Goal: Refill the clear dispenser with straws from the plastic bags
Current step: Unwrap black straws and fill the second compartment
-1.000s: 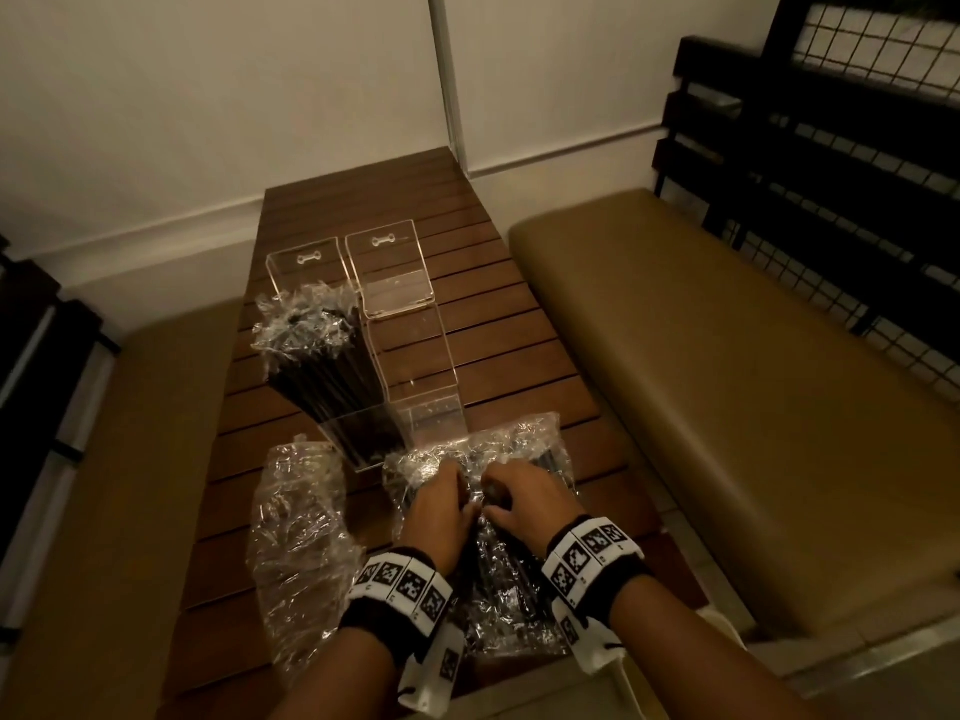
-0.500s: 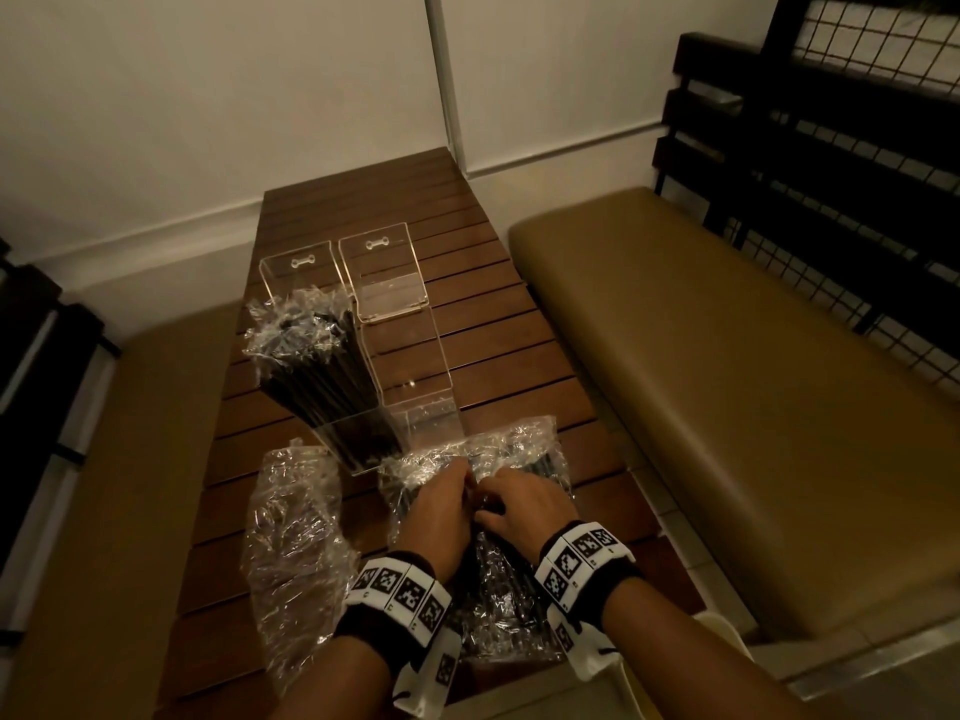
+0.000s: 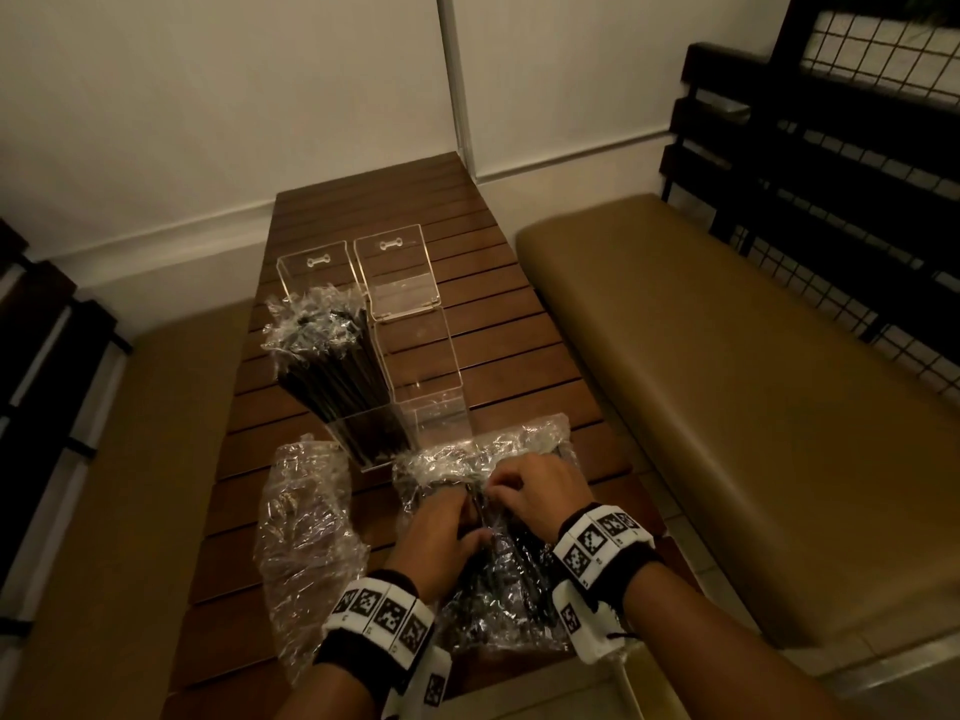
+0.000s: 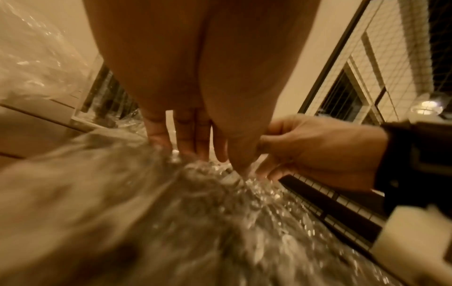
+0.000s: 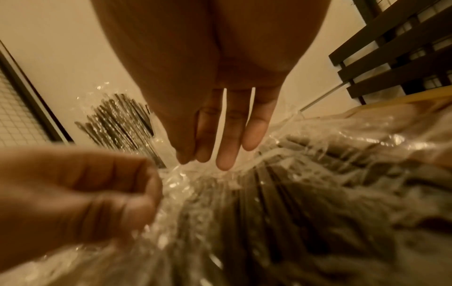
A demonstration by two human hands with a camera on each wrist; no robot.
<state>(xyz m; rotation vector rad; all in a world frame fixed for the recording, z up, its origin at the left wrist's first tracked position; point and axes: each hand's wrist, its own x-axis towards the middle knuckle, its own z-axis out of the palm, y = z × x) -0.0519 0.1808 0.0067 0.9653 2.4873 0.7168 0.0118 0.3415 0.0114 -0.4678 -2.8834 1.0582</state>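
Observation:
The clear dispenser [image 3: 421, 366] stands on the wooden table [image 3: 374, 210], both lids tipped back. Its left compartment holds wrapped black straws [image 3: 337, 376]; the right compartment is bare. In front of it lies a crinkly plastic bag of black straws [image 3: 509, 605]. My left hand [image 3: 447, 532] grips the film with curled fingers, seen as a fist [image 5: 85, 193] in the right wrist view. My right hand [image 3: 530, 491] pinches the film just beside it [image 4: 305, 151]. Dark straws show in the gap between the hands.
A crumpled clear plastic bag [image 3: 306, 543] lies left of the straw bag. Padded benches run along the right [image 3: 727, 381] and left [image 3: 130, 485] of the narrow table. A white wall stands behind, dark slats and wire mesh [image 3: 857, 174] at the right.
My left hand has drawn slightly back toward me while the right stays put, both still on the film. The gap between them has widened a little.

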